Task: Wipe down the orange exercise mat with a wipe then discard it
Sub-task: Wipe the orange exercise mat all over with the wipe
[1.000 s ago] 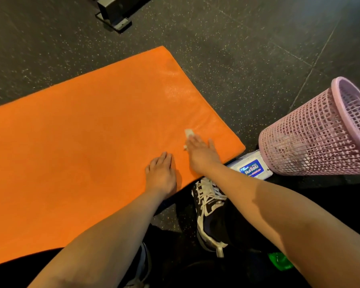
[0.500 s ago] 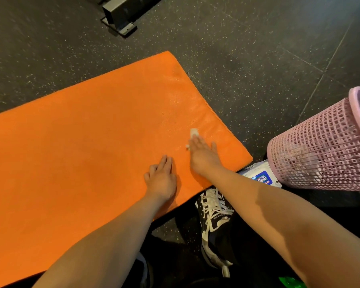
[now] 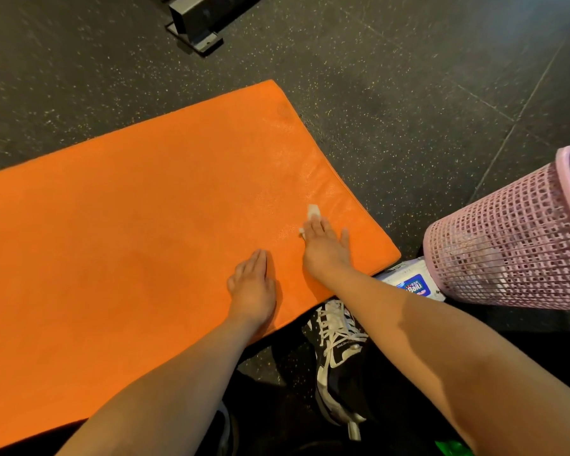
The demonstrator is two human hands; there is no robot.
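Note:
The orange exercise mat [image 3: 129, 232] lies flat on the dark speckled floor and fills the left and middle of the view. My right hand [image 3: 326, 248] lies flat near the mat's right end, fingers straight, pressing a small white wipe [image 3: 312, 212] onto the surface; only the wipe's tip shows past my fingertips. My left hand [image 3: 252, 284] rests flat on the mat just left of it, holding nothing. The mat surface beyond the wipe looks shiny and damp.
A pink mesh waste basket [image 3: 514, 245] stands on the floor to the right of the mat. A white and blue pack of wipes [image 3: 412, 284] lies between basket and mat corner. My black and white shoe [image 3: 339, 350] is below. Grey equipment base [image 3: 198, 21] sits at the top.
My right hand with the wipe has stayed near the mat's right end, shifting only slightly. The view has drifted a little, so the basket sits lower and farther right.

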